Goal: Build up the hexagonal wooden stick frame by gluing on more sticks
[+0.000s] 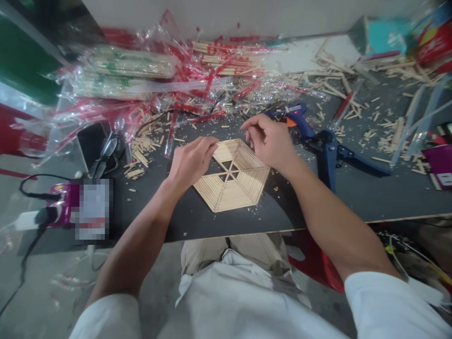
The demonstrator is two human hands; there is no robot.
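Observation:
A flat hexagon of glued wooden sticks (235,181) lies on the dark table (370,193) in front of me. My left hand (192,160) rests on the hexagon's upper left edge with its fingers curled and pressed against it. My right hand (270,141) hovers over the upper right edge, fingertips pinched together on something too small to make out. A blue hot glue gun (300,120) lies just behind the right hand.
Blue-handled cutters (334,153) lie to the right. Loose stick offcuts (141,157) are scattered about. Plastic wrappers and stick bundles (134,73) are heaped at the back. A phone and glasses (100,148) lie at left, a power strip (60,207) below them.

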